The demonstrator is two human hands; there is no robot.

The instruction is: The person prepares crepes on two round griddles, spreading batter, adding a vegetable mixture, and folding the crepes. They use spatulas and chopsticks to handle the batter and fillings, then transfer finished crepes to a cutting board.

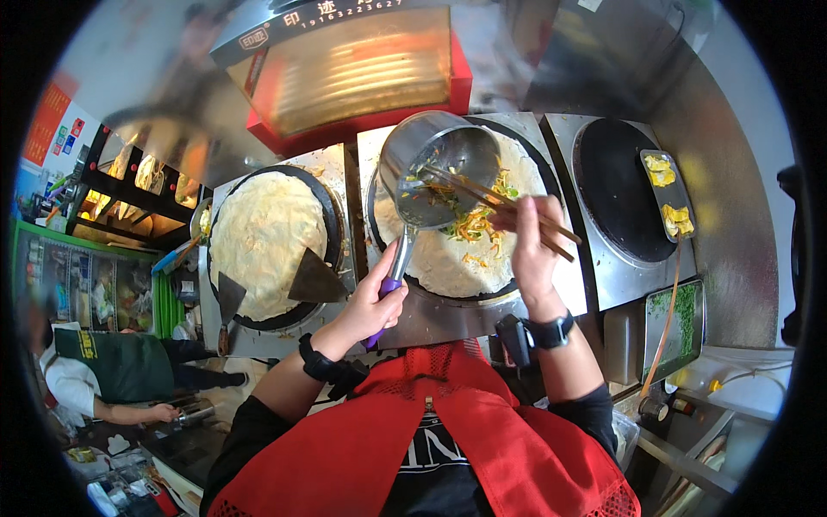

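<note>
My left hand (373, 302) grips the purple-ended handle of a steel saucepan (413, 145), which is tipped over the middle griddle. In my right hand (537, 249) are wooden chopsticks (549, 232), their tips inside the pan among shredded vegetables. More shredded vegetables (475, 226) lie on a large thin flatbread (446, 268) on the middle round griddle. On the left griddle a second flatbread (265, 232) lies flat, with a metal scraper blade (316, 278) over its lower right edge. A triangular spatula (230, 300) rests at its lower left.
A third round griddle (614, 187) at the right has a metal tray (683, 197) with yellow food pieces on its edge. Below it stands a tray of chopped greens (694, 323). A red-framed lit cabinet (362, 116) is behind the griddles. A person in a green apron (119, 365) is at the left.
</note>
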